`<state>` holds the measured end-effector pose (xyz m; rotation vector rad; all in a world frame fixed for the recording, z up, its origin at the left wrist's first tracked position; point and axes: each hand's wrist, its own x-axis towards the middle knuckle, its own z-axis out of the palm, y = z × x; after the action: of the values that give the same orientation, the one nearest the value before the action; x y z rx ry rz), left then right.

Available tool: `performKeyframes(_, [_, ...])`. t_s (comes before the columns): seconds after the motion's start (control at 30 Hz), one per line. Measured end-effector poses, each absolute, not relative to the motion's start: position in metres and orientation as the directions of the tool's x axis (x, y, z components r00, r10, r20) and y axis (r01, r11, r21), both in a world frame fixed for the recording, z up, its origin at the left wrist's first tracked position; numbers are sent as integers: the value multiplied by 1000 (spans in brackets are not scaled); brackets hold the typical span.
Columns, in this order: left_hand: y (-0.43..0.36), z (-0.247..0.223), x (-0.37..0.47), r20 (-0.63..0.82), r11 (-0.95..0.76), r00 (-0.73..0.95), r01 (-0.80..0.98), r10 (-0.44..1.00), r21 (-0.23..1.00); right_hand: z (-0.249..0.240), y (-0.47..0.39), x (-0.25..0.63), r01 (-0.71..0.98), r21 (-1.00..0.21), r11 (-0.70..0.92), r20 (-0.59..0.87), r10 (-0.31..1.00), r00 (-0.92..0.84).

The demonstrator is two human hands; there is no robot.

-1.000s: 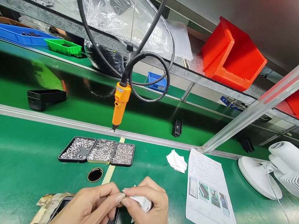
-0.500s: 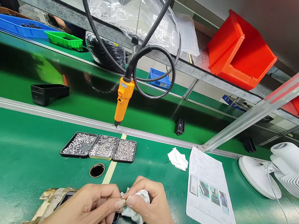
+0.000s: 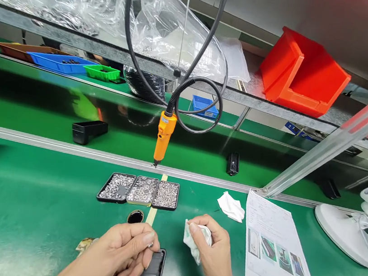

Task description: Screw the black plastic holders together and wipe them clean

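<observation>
Between thumb and forefinger, my left hand point(image 3: 129, 251) pinches a small shiny metal piece point(image 3: 150, 245), too small to identify. Beneath and beside that hand lies a black rectangular part point(image 3: 156, 269), partly hidden, on a camouflage-patterned cloth point(image 3: 85, 245). My right hand point(image 3: 211, 251) is closed on a crumpled white cloth point(image 3: 193, 245), apart from my left hand. Ahead stand three small trays of metal hardware: screws at left point(image 3: 117, 187), washers in the middle point(image 3: 143, 190) and small pieces at right point(image 3: 166, 195). A small round container point(image 3: 135, 216) with dark contents sits in front of them.
An orange electric screwdriver point(image 3: 165, 137) hangs above the bench's back rail. Another white cloth point(image 3: 231, 206) and a printed sheet point(image 3: 283, 257) lie right, near a white fan point(image 3: 342, 229). A slanted post point(image 3: 338, 132) rises behind. Red bins point(image 3: 302, 77) are on the shelf.
My hands have separated; my right hand has moved right with the white cloth, uncovering more of the black part. The camera view has shifted, showing a black object at the far left.
</observation>
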<state>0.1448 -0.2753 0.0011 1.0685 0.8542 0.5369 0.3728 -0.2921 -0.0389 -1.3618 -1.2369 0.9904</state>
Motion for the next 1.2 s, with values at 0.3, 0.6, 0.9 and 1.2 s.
performKeyframes(0.3, [-244,1,72,-271,278,252,10,929,961,-75,-268,394,291,-953,-78,12,955,295])
performKeyframes(0.6, [-223,-12,58,-285,321,269,-101,920,942,-98,-259,407,640,-768,19,220,947,235])
performKeyframes(0.9, [-201,-30,52,-193,192,141,25,971,981,-102,-262,406,740,-671,49,311,925,220])
performKeyframes(1.2, [-163,-58,46,85,-101,56,434,995,895,-105,-256,409,653,-757,0,236,933,273])
